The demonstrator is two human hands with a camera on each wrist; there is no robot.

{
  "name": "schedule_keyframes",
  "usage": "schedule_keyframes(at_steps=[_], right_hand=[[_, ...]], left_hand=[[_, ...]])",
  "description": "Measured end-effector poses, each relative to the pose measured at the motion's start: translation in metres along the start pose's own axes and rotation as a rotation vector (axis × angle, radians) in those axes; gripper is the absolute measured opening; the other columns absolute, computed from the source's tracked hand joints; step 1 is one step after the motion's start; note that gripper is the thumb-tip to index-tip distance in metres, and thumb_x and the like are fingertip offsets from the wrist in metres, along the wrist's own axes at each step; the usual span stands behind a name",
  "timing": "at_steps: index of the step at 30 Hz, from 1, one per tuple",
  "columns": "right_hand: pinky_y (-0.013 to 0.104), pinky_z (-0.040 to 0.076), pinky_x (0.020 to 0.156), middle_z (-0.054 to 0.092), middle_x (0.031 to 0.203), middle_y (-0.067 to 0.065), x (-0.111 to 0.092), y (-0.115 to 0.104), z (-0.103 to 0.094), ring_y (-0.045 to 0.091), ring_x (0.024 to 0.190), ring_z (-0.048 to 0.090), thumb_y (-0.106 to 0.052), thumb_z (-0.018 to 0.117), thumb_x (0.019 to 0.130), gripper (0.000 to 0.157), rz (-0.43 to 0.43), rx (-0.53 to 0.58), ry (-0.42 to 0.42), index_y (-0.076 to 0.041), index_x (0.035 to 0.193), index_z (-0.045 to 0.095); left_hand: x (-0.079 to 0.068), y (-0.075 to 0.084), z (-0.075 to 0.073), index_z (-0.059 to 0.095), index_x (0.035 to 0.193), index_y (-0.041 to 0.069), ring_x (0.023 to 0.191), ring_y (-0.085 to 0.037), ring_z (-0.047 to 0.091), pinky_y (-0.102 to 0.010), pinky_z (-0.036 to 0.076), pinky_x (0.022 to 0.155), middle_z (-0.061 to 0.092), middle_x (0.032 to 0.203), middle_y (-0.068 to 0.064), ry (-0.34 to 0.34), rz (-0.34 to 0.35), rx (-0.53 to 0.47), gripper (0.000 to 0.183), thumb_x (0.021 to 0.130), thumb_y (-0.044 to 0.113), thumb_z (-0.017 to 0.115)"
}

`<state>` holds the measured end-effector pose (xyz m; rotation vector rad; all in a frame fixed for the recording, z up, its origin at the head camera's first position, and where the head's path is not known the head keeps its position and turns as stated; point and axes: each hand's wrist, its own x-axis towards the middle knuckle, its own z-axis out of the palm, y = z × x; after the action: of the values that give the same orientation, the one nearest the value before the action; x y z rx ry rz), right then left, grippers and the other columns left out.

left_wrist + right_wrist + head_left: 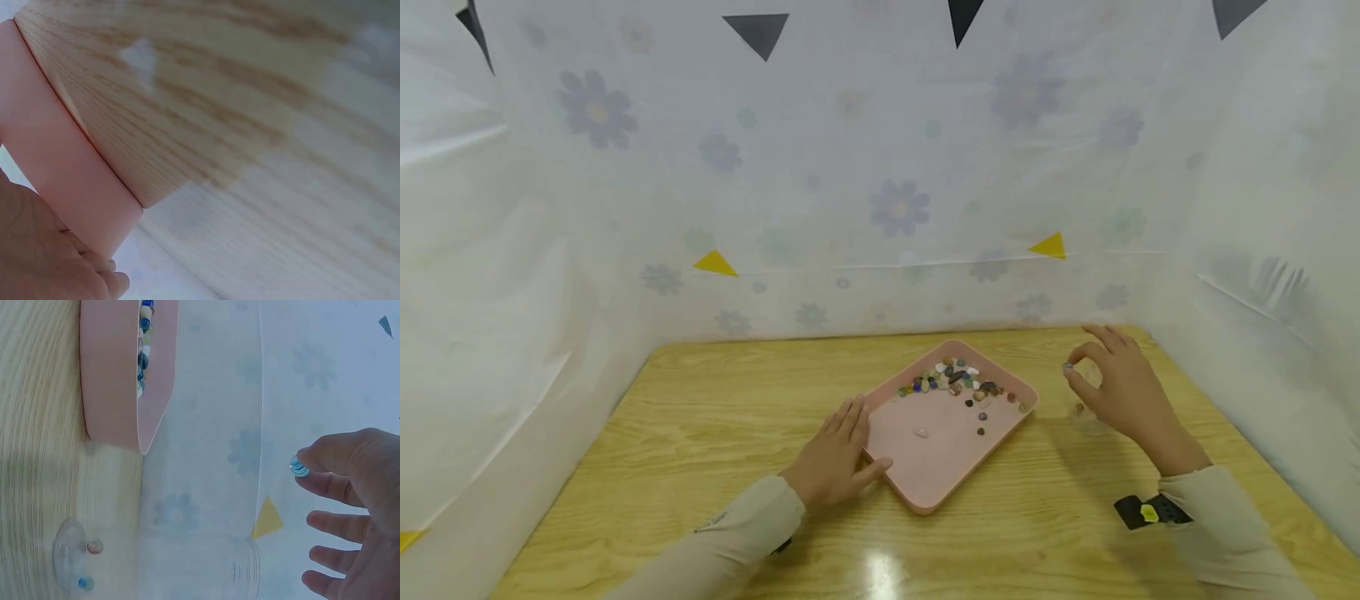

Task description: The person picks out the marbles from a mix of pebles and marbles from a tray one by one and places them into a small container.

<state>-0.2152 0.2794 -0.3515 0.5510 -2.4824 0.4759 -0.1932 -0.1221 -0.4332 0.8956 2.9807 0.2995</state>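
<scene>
My right hand (pixel 1123 387) pinches a small glass marble (pixel 299 466) with blue and white swirls between thumb and index finger; the other fingers are spread. It is held above the level of a clear jar's (pixel 187 565) rim, beside the jar in the right wrist view. At the jar's bottom lie a reddish marble (pixel 95 546) and a blue marble (pixel 85 583). My left hand (pixel 831 458) rests against the left side of a pink tray (pixel 925 471), fingers extended. Pebbles and marbles (pixel 955 377) lie mostly along the tray's far side.
A clear pale piece (pixel 921 432) and a few dark pebbles (pixel 981 432) lie apart on the tray floor. The wooden table (pixel 737 392) is enclosed by white flower-printed sheeting (pixel 820 192) at the back and sides.
</scene>
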Motion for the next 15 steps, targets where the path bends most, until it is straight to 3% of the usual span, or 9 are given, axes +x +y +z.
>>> schedule_keyframes(at_steps=[6,15], right_hand=[[0.071,0.028,0.095,0.044,0.131,0.038,-0.011,0.025,-0.010,0.059,0.119,0.036,-0.006,0.069,0.085,0.012,0.104,0.016,0.036,0.005,0.089,0.064],[0.074,0.027,0.093,0.041,0.131,0.042,-0.022,0.048,-0.020,0.063,0.117,0.033,-0.013,0.064,0.091,0.022,0.241,-0.040,-0.028,0.009,0.094,0.063]], left_hand=[[0.000,-0.001,0.003,0.018,0.150,-0.005,0.146,-0.036,0.009,-0.049,0.015,0.117,0.008,0.158,-0.021,0.004,-0.002,-0.004,0.092,0.095,0.067,0.026],[0.001,-0.003,0.005,0.017,0.151,-0.005,0.146,-0.036,0.009,-0.050,0.016,0.117,0.007,0.159,-0.021,0.006,-0.001,0.001,0.093,0.095,0.069,0.024]])
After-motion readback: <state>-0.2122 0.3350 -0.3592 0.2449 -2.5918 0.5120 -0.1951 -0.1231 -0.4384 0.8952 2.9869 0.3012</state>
